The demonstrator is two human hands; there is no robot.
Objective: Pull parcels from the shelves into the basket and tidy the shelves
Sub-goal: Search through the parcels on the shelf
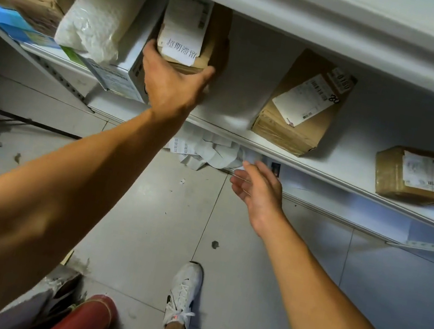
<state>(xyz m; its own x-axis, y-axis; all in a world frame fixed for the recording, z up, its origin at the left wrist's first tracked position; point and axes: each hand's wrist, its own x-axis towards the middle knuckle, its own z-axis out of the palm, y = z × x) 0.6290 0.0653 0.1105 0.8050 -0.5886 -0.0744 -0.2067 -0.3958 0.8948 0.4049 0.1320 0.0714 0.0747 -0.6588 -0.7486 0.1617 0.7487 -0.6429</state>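
In the head view, the task's parcel, a small cardboard box (200,36) with a white label, stands on the shelf (353,171) in the upper middle of the frame, between a white box (127,73) to its left and a bare stretch of shelf. It looks stiff and light, probably easy to lift one-handed; the lower front corners seem the surest hold. The left hand (172,84) reaches up from lower left, arm extended, thumb and fingers curled round the box's bottom edge, holding it. The right hand (257,191) hovers at centre right below the shelf edge, palm up, fingers loosely spread, holding nothing. No basket is visible.
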